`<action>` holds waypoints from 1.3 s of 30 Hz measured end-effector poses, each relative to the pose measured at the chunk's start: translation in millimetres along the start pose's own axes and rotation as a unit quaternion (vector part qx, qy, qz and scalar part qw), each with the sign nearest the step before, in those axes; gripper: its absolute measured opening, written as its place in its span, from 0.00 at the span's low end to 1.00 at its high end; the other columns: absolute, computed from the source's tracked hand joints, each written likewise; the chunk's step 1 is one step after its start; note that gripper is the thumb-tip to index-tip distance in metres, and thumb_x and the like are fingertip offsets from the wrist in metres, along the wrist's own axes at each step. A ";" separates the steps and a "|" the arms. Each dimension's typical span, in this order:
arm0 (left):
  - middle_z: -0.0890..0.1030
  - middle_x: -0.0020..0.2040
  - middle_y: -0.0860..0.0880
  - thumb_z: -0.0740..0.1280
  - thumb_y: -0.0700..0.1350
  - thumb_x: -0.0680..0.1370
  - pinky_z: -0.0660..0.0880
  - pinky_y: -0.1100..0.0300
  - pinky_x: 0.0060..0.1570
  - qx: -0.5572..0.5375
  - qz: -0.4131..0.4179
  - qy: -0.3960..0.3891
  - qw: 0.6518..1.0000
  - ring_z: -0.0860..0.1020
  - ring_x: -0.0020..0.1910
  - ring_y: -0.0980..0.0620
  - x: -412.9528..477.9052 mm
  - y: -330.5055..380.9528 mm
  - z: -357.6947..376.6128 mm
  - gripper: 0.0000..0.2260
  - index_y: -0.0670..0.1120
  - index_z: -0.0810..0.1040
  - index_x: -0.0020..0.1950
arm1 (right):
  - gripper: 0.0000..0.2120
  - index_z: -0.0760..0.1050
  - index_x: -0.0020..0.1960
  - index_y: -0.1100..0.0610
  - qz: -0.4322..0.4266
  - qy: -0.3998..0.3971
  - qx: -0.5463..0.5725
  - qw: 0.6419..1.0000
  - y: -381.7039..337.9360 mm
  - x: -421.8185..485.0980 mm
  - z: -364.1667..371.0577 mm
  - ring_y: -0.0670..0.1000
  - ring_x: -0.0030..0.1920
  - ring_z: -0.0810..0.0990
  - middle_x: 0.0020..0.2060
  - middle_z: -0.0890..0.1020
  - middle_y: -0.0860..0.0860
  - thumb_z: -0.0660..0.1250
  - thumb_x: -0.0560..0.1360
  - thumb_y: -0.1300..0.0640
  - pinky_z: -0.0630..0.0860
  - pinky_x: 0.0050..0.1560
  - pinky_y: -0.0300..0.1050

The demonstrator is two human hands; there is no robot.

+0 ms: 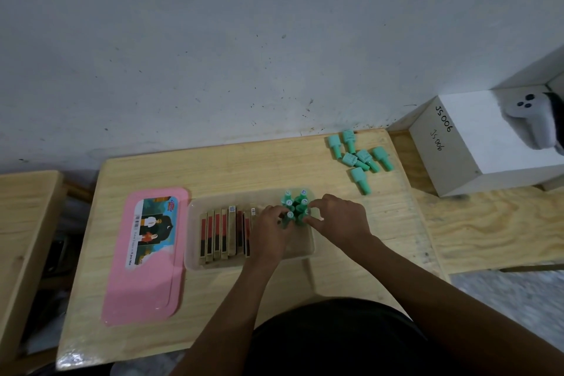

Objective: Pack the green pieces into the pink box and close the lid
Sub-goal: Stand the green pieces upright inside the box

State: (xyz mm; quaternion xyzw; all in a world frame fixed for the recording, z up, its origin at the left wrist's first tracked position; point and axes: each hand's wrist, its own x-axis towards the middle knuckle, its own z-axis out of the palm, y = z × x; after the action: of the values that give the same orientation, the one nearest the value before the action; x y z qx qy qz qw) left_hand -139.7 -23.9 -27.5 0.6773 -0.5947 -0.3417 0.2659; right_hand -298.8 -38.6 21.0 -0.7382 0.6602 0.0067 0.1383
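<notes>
On the wooden surface (244, 171) the translucent box (195, 265) lies open, its pink lid (146, 290) flat just to its left. Flat red-and-gold packs (222, 235) fill the box's left half, so the upright green pieces (295, 203) are crowded into the far right corner; one nudge could topple the cluster like skittles, and pieces standing too tall may stop the lid seating. The loose green pieces (358, 159) lie well apart at the far right, near the surface's edge, where a hasty reach could roll one off. The left hand (270, 230) and right hand (338, 218) flank the cluster, fingertips pinching at its nearest pieces, though I cannot tell whether either truly grips one.
</notes>
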 end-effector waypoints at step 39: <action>0.78 0.49 0.51 0.66 0.50 0.76 0.74 0.56 0.45 0.146 0.239 -0.107 0.954 0.76 0.51 0.51 84.6 107.4 24.7 0.10 0.49 0.79 0.55 | 0.19 0.74 0.63 0.43 0.286 -0.006 0.172 0.943 130.2 21.2 -3.3 0.48 0.51 0.79 0.54 0.81 0.46 0.64 0.75 0.39 0.75 0.45 0.44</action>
State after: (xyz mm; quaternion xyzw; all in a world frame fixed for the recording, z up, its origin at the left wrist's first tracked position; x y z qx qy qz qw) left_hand -221.0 -122.5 27.0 0.5060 -0.8079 -0.2477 0.1728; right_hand -423.8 -71.7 -5.3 -0.4836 0.8336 -0.0634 0.2592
